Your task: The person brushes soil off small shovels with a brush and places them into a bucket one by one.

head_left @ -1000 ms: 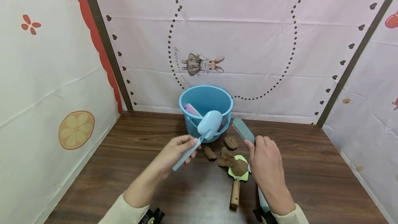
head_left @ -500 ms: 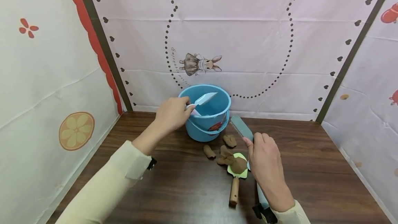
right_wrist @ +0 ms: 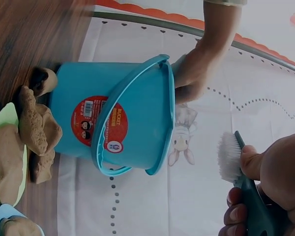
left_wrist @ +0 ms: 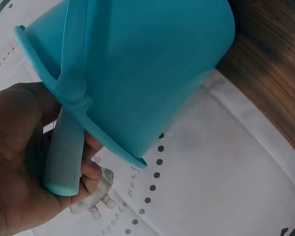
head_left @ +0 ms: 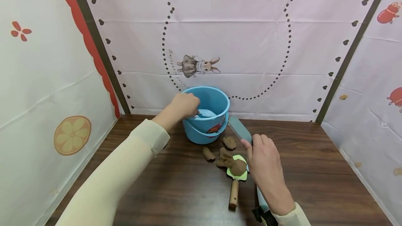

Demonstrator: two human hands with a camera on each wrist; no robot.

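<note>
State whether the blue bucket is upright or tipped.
Upright: the bucket stands base-down on the table, its open mouth facing up.

Head view: bright, diffuse light; pale sheen on the dark brown wood-grain tabletop (head_left: 176, 187), small shadow at the lower end of the cylindrical tan wooden handle (head_left: 234, 193). Both wrist views dimmer, greyer. Left wrist: round blue plastic bucket (left_wrist: 142, 64) soft, tabletop blurred. Right wrist: round red printed label (right_wrist: 85, 124) fairly sharp.

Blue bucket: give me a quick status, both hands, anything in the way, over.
Left hand grips trowel, partly inside bucket. Right hand holds brush, outside bucket. Brown lumps near bucket's base, not blocking its mouth.
</note>
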